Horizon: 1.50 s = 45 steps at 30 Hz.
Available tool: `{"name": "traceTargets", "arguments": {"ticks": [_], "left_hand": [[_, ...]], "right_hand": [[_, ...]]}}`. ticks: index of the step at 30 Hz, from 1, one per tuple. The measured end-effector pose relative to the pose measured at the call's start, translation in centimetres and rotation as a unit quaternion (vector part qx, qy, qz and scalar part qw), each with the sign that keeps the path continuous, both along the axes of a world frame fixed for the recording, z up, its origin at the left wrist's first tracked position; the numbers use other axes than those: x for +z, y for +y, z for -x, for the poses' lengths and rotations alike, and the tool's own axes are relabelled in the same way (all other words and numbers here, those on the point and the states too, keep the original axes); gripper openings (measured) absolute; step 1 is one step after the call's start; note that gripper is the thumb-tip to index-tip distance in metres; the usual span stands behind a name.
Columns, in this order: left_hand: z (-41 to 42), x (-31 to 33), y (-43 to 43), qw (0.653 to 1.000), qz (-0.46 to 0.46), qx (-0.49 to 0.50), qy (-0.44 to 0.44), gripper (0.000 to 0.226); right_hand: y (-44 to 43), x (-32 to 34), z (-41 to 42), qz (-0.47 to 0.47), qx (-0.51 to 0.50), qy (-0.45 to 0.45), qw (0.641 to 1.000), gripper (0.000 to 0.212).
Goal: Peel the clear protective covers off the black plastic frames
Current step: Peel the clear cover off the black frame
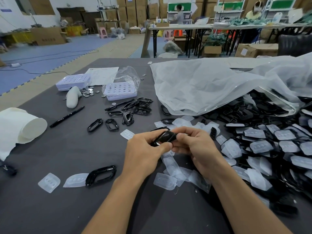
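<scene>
Both my hands hold one black plastic frame (165,137) over the middle of the dark table (70,210). My left hand (143,154) pinches its near left end and my right hand (195,147) grips its right end with curled fingers. Whether a clear cover is on this frame is hidden by my fingers. Peeled clear covers (167,180) lie below my hands, and two more (49,182) lie at the near left beside a bare frame (101,174). Several bare frames (128,110) lie further back. A heap of covered frames (270,149) fills the right side.
A big clear plastic bag (219,86) lies over the heap at the right. Two black pens (67,116), two lilac trays (120,91) and coin cells (88,92) sit at the back left. A white roll (22,125) lies at the left edge.
</scene>
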<state>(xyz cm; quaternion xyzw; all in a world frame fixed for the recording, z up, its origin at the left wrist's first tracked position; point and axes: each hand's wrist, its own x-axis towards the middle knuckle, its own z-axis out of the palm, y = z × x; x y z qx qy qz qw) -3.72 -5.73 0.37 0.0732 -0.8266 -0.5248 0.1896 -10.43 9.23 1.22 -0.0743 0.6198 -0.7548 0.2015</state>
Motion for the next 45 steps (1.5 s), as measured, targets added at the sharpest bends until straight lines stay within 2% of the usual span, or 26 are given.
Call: {"name": "traceTargets", "arguments": {"ticks": [4, 8, 15, 18, 21, 26, 29, 32, 34, 37, 40, 45], "left_hand": [[0.0, 0.1, 0.2, 0.999, 0.031, 0.007, -0.009, 0.048], [0.4, -0.2, 0.2, 1.0, 0.029, 0.001, 0.008, 0.057], [0.5, 0.0, 0.2, 0.999, -0.03, -0.013, 0.009, 0.048], [0.5, -0.1, 0.2, 0.999, -0.02, -0.029, 0.001, 0.042], [0.5, -0.2, 0.4, 1.0, -0.011, -0.016, -0.007, 0.038], [0.5, 0.2, 1.0, 1.0, 0.005, -0.005, 0.002, 0.052], [0.7, 0.3, 1.3, 0.999, 0.034, -0.007, 0.006, 0.061], [1.0, 0.1, 1.6, 0.999, 0.039, -0.01, 0.01, 0.059], [1.2, 0.2, 1.7, 1.0, 0.007, -0.005, 0.006, 0.052], [1.6, 0.1, 1.1, 0.992, -0.125, 0.003, -0.018, 0.045], [1.8, 0.3, 0.5, 0.969, -0.241, -0.027, -0.049, 0.04], [2.0, 0.6, 0.0, 0.944, -0.323, -0.036, -0.058, 0.035]], "right_hand": [[0.2, 0.0, 0.0, 0.008, 0.015, -0.007, 1.0, 0.029], [0.2, -0.2, -0.1, -0.023, 0.03, 0.037, 0.999, 0.034], [0.8, -0.2, 0.1, 0.002, -0.026, 0.035, 0.999, 0.02], [0.9, 0.0, 0.3, 0.022, -0.027, 0.019, 0.999, 0.028], [1.0, 0.2, 0.4, 0.017, -0.019, 0.002, 1.0, 0.027], [1.0, 0.4, 0.4, 0.005, -0.003, -0.016, 1.0, 0.032], [1.2, 0.1, 0.4, -0.032, 0.021, 0.005, 0.999, 0.023], [1.3, -0.2, 0.8, -0.063, 0.001, 0.012, 0.998, 0.016], [1.3, -0.3, 1.0, -0.061, -0.022, 0.003, 0.998, 0.017], [1.3, -0.3, 1.2, -0.044, -0.05, -0.005, 0.998, 0.018], [1.2, 0.0, 1.1, -0.011, -0.043, -0.034, 0.998, 0.014], [1.0, 0.2, 1.0, 0.074, -0.043, -0.097, 0.992, 0.023]]}}
